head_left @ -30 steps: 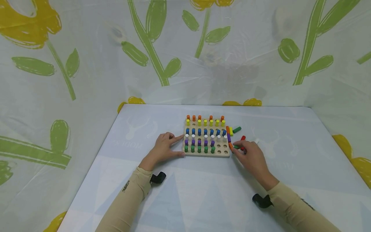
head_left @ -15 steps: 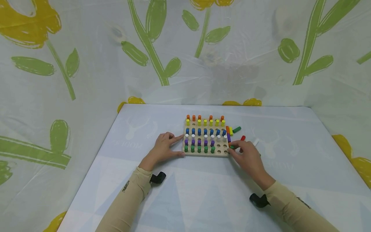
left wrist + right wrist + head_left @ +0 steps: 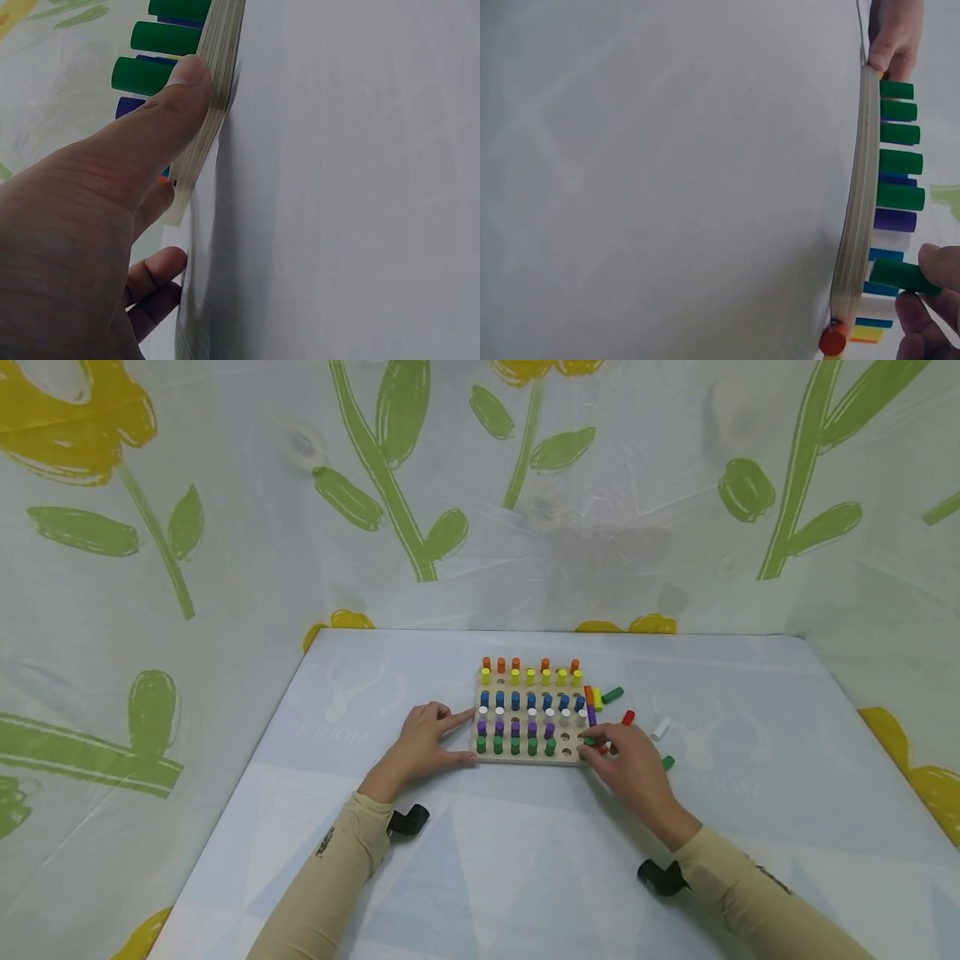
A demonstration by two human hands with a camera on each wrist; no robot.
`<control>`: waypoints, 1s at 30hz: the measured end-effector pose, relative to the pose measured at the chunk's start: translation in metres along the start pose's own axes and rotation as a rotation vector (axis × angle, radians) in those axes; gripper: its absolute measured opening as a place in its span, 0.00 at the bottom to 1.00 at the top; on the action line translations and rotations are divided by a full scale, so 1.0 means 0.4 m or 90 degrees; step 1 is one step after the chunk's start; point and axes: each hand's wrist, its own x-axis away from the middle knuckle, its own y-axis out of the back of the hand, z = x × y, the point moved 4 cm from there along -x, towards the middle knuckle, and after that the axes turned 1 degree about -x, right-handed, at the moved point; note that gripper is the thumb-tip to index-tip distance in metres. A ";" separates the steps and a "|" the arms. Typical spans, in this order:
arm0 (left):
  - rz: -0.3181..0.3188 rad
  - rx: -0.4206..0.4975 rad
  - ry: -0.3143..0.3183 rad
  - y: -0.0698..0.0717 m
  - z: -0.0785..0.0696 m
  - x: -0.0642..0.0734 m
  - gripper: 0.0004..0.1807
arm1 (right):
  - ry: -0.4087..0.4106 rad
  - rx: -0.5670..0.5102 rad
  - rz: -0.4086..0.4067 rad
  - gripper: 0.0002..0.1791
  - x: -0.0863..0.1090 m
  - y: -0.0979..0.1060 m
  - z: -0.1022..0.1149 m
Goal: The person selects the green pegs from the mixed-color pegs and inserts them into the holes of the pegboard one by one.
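Observation:
A wooden peg board (image 3: pixel 528 759) stands on the table with rows of orange, yellow, blue, white, purple and green pegs upright in its holes. At its left edge rests my left hand (image 3: pixel 426 742), index finger stretched to the side and thumb (image 3: pixel 187 82) on the front corner. My right hand (image 3: pixel 636 770) pinches a green peg (image 3: pixel 904 275) between thumb and fingertips, over the board's front right corner. In the right wrist view, that peg is beside the row of standing green pegs (image 3: pixel 900 196). Whether its end is inside a hole, I cannot tell.
Loose pegs lie right of the board: purple (image 3: pixel 592 716), yellow (image 3: pixel 597 697), green (image 3: pixel 612 695), red (image 3: pixel 627 717), white (image 3: pixel 660 729) and another green one (image 3: pixel 668 762). An orange-red peg (image 3: pixel 832 340) lies by the board's corner. A flower-patterned curtain (image 3: pixel 525 552) stands behind the table.
My right hand has picked up the green peg from beside the board and moved it left over the front right corner. The white and green loose pegs have come into sight. My left hand stays put.

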 end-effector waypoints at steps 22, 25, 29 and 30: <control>-0.002 -0.010 -0.016 0.001 -0.001 0.000 0.47 | 0.032 -0.011 0.011 0.15 -0.007 -0.021 0.019; -0.002 -0.011 -0.015 -0.001 0.001 -0.002 0.48 | 0.033 -0.010 0.016 0.15 -0.009 -0.024 0.018; -0.003 -0.012 -0.015 -0.003 0.005 -0.003 0.48 | 0.042 -0.007 0.015 0.15 -0.009 -0.025 0.020; -0.003 -0.013 -0.015 -0.003 0.005 -0.004 0.47 | 0.044 -0.005 0.015 0.15 -0.009 -0.026 0.020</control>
